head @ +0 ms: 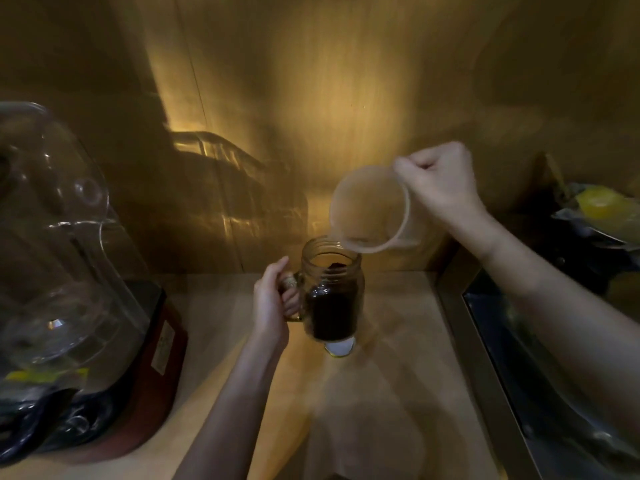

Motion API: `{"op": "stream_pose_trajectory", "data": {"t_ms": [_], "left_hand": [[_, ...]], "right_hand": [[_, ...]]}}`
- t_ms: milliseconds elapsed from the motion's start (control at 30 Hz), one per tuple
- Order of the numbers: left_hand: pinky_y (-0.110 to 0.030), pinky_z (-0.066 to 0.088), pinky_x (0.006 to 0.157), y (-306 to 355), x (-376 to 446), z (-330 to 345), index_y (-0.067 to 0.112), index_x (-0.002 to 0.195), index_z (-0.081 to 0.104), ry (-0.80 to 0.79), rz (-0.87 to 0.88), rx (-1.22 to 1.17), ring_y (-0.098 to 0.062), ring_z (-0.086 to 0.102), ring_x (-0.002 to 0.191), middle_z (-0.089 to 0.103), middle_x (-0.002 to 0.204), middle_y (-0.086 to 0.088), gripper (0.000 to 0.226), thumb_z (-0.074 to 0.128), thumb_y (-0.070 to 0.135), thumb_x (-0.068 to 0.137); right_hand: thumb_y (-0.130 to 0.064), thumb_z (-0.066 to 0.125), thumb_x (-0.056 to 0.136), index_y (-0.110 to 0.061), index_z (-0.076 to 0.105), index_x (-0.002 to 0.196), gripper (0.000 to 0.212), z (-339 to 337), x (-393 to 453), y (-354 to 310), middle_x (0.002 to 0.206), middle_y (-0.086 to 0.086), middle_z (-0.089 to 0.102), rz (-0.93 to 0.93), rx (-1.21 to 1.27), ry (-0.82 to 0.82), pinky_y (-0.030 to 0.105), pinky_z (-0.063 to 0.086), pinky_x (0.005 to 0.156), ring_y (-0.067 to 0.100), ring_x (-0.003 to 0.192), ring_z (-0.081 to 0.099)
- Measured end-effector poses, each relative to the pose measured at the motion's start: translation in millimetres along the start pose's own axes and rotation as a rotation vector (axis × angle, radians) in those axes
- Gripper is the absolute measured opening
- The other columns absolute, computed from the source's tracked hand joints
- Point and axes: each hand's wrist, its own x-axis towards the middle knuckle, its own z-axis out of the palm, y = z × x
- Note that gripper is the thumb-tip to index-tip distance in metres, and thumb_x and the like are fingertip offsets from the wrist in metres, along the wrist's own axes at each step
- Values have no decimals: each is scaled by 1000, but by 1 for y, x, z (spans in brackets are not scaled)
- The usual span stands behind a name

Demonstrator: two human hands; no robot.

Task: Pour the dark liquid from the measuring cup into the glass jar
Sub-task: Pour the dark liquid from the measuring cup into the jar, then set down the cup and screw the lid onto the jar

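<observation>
A glass jar (332, 271) with a side handle stands upright on the wooden counter, filled with dark liquid to well over half its height. My left hand (272, 303) grips the jar's handle. A translucent plastic measuring cup (370, 206) is tipped steeply over the jar's mouth, its spout just above the right side of the rim. The cup looks almost empty, with only a thin trace at its lower lip. My right hand (438, 178) is closed on the cup's handle, up and to the right of the jar.
A blender with a clear cover and dark red base (149, 344) fills the left side. A metal-edged sink (540, 362) runs along the right, with a yellow-and-silver package (599, 209) behind it. A wooden wall panel (311, 116) rises close behind the jar.
</observation>
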Motion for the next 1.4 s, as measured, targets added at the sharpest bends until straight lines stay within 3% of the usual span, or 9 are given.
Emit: {"op": "stream_pose_trajectory", "data": {"t_ms": [100,233,333,433,533,800,933,1233,1400], "left_hand": [[-14,10,31,-14,-2,-12,22,36,36,11,-79,-179,-4,19,23,23,27,11,55,38,27,91],[-13,18,32,-39,-8,-25,21,36,44,74,-79,-253,-4,25,26,27,29,12,59,33,21,94],[-14,29,40,-59,-14,-35,21,43,50,113,-94,-145,-3,30,31,32,34,12,56,31,21,95],[-27,28,55,-79,-13,-50,23,41,45,152,-156,27,-5,30,36,32,34,11,55,34,32,94],[-31,25,57,-97,-9,-59,23,31,40,244,-214,157,-5,31,33,33,30,9,65,34,33,94],[-33,25,54,-134,2,-77,12,43,34,395,-318,360,-8,32,31,34,28,4,52,39,25,93],[-34,26,55,-145,4,-85,18,32,41,413,-332,409,-7,34,32,36,27,4,59,41,21,91],[-35,28,55,-154,8,-92,12,41,43,408,-289,463,-9,35,34,40,30,3,48,41,17,89],[-35,28,55,-155,10,-94,13,39,43,395,-290,470,-9,35,34,39,30,3,51,40,16,90]], "right_hand": [[-21,61,83,13,54,54,44,11,-29,35,54,28,51,343,252,-9,38,39,53,20,58,46],[-16,56,91,1,69,88,21,32,-75,54,78,11,59,857,491,43,35,48,70,23,80,54],[-23,55,93,-17,67,81,18,48,-102,71,74,1,61,1025,513,27,28,47,62,16,75,57],[-21,52,93,-15,53,62,32,68,-122,94,57,0,46,1074,483,16,13,38,45,9,53,43],[-18,49,95,-14,38,55,42,89,-134,116,54,3,37,1120,452,50,13,33,42,11,50,34],[-26,47,98,-16,36,44,56,142,-142,154,49,4,42,1133,441,151,28,35,56,14,49,40],[-24,48,98,-21,37,38,62,163,-134,156,42,-2,43,1093,467,159,26,37,57,11,46,42],[-27,48,99,-15,37,44,57,188,-129,155,47,4,43,1142,494,126,11,38,46,9,43,42],[-25,48,99,-15,37,43,58,193,-134,159,30,-9,43,1155,528,150,12,39,45,1,34,42]]}}
